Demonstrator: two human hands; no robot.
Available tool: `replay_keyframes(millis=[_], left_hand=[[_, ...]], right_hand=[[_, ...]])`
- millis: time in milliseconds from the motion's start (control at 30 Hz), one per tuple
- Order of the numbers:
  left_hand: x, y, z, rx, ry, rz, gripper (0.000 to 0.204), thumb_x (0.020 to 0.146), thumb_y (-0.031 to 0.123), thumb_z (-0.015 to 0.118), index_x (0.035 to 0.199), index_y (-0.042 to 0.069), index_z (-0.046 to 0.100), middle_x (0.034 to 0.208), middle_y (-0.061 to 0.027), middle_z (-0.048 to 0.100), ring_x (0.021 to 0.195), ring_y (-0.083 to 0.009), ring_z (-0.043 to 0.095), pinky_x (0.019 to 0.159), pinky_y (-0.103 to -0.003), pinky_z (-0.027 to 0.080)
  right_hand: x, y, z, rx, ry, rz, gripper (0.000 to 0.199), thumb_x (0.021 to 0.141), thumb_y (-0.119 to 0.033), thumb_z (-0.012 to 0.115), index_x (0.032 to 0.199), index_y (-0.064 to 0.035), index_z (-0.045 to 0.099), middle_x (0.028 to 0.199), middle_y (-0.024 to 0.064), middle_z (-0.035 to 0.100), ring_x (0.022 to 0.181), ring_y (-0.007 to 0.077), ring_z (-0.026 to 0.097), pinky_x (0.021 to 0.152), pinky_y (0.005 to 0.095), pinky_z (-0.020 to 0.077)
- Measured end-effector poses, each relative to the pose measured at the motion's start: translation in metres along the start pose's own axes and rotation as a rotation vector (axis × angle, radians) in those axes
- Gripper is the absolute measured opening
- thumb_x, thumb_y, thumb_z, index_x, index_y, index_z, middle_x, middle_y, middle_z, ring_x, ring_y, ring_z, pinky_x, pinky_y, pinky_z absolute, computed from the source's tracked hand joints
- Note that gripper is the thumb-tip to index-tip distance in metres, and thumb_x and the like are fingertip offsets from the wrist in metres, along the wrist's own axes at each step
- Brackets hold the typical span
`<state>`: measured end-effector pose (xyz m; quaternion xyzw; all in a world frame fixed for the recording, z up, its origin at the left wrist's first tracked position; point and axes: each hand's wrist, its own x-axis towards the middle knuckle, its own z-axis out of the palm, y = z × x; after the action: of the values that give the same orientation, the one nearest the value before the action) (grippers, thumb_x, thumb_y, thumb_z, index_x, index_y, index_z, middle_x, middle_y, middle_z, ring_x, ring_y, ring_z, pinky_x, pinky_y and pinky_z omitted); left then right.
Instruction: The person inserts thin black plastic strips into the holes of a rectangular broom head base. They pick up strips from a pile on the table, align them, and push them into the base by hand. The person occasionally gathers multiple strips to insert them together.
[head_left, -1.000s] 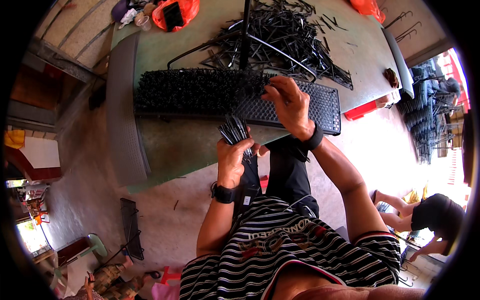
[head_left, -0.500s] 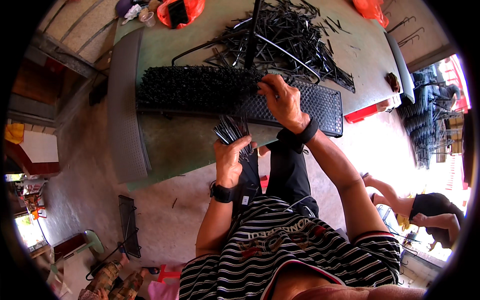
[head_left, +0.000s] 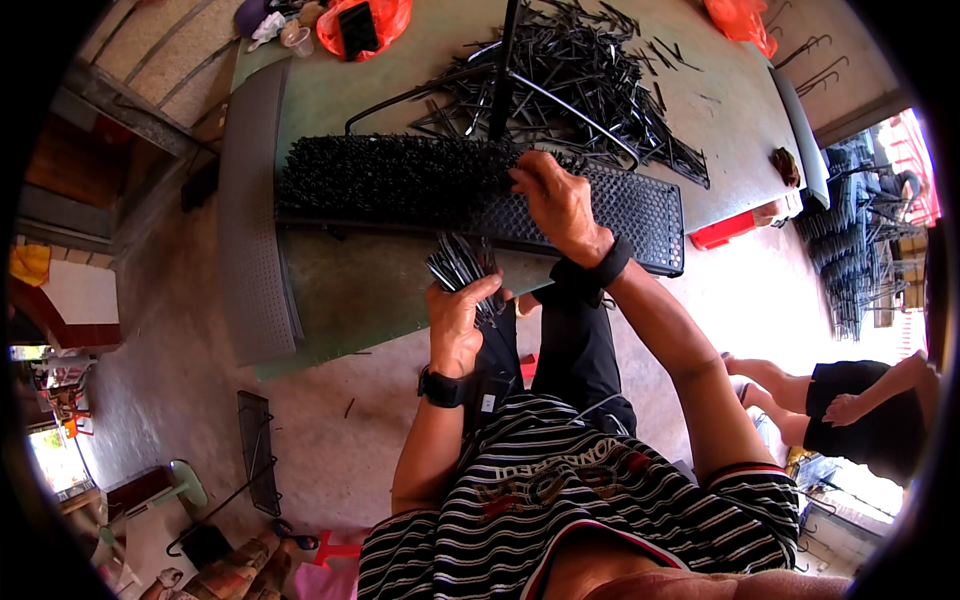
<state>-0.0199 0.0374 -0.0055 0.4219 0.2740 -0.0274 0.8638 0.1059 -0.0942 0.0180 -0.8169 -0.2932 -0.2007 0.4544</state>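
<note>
A long black perforated panel (head_left: 635, 215) lies across the near side of the table. Dense black bristle-like strips (head_left: 390, 180) stand up from its left and middle part, while rows of open holes show at the right. My right hand (head_left: 562, 208) is over the border between the two, its fingers pinched together at the strips. Whatever is between those fingertips is too small to make out. Below the panel's front edge, my left hand (head_left: 456, 325) grips a bundle of thin black strips (head_left: 460, 262), their ends fanned upward.
Behind the panel lies a loose pile of black strips (head_left: 590, 90), with a black metal frame (head_left: 508, 75) rising before it. Red plastic bags (head_left: 390, 25) sit at the far edge. Grey perforated sheets (head_left: 255, 220) flank the table's left end. Another person (head_left: 850, 405) is at the right.
My right hand has shifted slightly left and down along the strips. My left hand stays almost in place with its bundle. The people at right and lower left have moved.
</note>
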Motion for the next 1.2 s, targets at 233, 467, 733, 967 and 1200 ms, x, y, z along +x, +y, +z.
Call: replay_keyframes(millis=[233,467,733,967,1200], left_hand=[[-0.001,0.002,0.0,-0.014,-0.014,-0.013,0.021,0.068,-0.006,0.069,0.087,-0.003,0.061,0.077,-0.0105,0.064,0.059,-0.0221,0.063,0.053,-0.032,0.052],[-0.002,0.005,0.005,-0.077,-0.132,-0.057,0.025,0.068,-0.007,0.069,0.091,-0.001,0.061,0.077,-0.0098,0.064,0.06,-0.0228,0.063,0.055,-0.032,0.053],[0.005,-0.001,0.007,-0.011,-0.014,-0.006,0.023,0.07,-0.004,0.068,0.092,0.0,0.062,0.074,-0.0078,0.064,0.059,-0.0209,0.063,0.053,-0.03,0.051],[0.006,0.001,0.004,-0.043,0.019,-0.004,0.023,0.068,-0.008,0.068,0.089,-0.004,0.061,0.076,-0.0093,0.063,0.058,-0.0191,0.06,0.053,-0.03,0.05],[0.006,0.001,0.002,-0.03,0.036,0.029,0.019,0.073,-0.003,0.066,0.091,0.0,0.061,0.079,-0.0076,0.063,0.059,-0.0221,0.064,0.049,-0.031,0.05]], right_hand=[[0.004,0.006,-0.003,-0.314,-0.143,-0.08,0.011,0.08,-0.01,0.064,0.088,-0.0019,0.063,0.075,0.0116,0.06,0.061,0.0285,0.06,0.051,0.0325,0.0468],[-0.01,-0.017,-0.019,0.406,-0.56,0.72,0.018,0.087,-0.015,0.061,0.089,0.0026,0.064,0.068,0.0051,0.063,0.052,0.0086,0.058,0.044,0.0226,0.0445],[-0.003,-0.028,-0.015,0.249,0.091,0.334,0.014,0.086,-0.005,0.058,0.098,0.0007,0.054,0.067,0.0086,0.063,0.059,0.0131,0.065,0.049,0.0239,0.0476],[-0.009,-0.011,0.005,0.111,0.057,0.15,0.014,0.084,0.0,0.057,0.097,-0.0013,0.051,0.077,0.0135,0.061,0.065,0.0255,0.065,0.053,0.0337,0.0505],[-0.003,-0.003,0.0,-0.341,-0.201,-0.208,0.01,0.08,-0.005,0.064,0.09,-0.0014,0.061,0.072,0.0099,0.058,0.06,0.0285,0.06,0.054,0.032,0.0474]])
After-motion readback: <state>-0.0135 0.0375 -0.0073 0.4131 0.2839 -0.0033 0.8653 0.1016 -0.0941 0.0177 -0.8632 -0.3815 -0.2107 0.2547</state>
